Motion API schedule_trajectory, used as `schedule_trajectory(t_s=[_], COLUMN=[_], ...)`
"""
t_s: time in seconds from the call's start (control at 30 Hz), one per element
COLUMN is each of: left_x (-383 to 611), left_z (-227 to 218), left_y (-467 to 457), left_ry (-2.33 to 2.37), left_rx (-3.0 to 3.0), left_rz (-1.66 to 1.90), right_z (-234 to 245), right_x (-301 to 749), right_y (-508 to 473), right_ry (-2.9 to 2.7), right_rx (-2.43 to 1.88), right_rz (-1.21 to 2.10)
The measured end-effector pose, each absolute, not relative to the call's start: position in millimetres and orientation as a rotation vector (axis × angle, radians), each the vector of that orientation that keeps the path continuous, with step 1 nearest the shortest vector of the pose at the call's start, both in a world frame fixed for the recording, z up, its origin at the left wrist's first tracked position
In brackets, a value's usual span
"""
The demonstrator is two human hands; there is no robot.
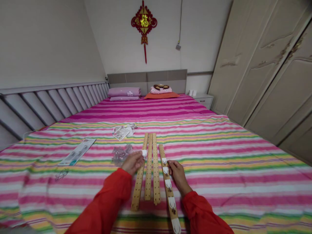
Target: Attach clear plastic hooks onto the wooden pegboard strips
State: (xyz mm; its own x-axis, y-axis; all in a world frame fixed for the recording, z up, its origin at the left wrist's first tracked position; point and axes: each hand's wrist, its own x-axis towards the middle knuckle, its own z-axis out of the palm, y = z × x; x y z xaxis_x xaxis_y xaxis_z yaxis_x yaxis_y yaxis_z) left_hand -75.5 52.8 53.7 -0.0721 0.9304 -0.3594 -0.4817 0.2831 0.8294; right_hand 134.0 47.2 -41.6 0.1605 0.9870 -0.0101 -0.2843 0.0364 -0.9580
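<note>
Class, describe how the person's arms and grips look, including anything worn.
The left sleeve and right sleeve are long and red, creased, ending at the wrists, with no markings visible. The left grip and right grip are ungloved hands.

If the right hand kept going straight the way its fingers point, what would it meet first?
The right hand would probably meet the uppermost white hook on the rightmost wooden strip first; whether they already touch is unclear.

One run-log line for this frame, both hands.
left hand: holding white piece | right hand: beside hooked strip | nearby: hookless strips
</note>
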Motion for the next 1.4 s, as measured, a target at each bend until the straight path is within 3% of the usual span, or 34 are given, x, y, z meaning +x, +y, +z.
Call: schedule_trajectory(t_s=[0.23,0.5,0.83,1.4], left_x=[7.8,3.4,9.4,19.1], left_z=[31.1,29.7,20.6,13.2], left_y=[30.1,32.9,49.7,80.1], left_ry=[1.071,1.097,0.922,1.154], left_rx=[0.493,0.438,0.212,0.819], left_rz=[1.185,1.254,1.07,1.423], right_z=[-46.5,-38.5,-5.6,2.5], right_x=[139.7,139.9,135.2,132.4], right_y=[45.1,43.2,43.7,73.5], right_ry=[-0.768,-0.734,-0.864,-0.759], right_rx=[-0.939,-0.885,-0.804,-0.938], right_rz=[1.311,1.338,1.498,1.401])
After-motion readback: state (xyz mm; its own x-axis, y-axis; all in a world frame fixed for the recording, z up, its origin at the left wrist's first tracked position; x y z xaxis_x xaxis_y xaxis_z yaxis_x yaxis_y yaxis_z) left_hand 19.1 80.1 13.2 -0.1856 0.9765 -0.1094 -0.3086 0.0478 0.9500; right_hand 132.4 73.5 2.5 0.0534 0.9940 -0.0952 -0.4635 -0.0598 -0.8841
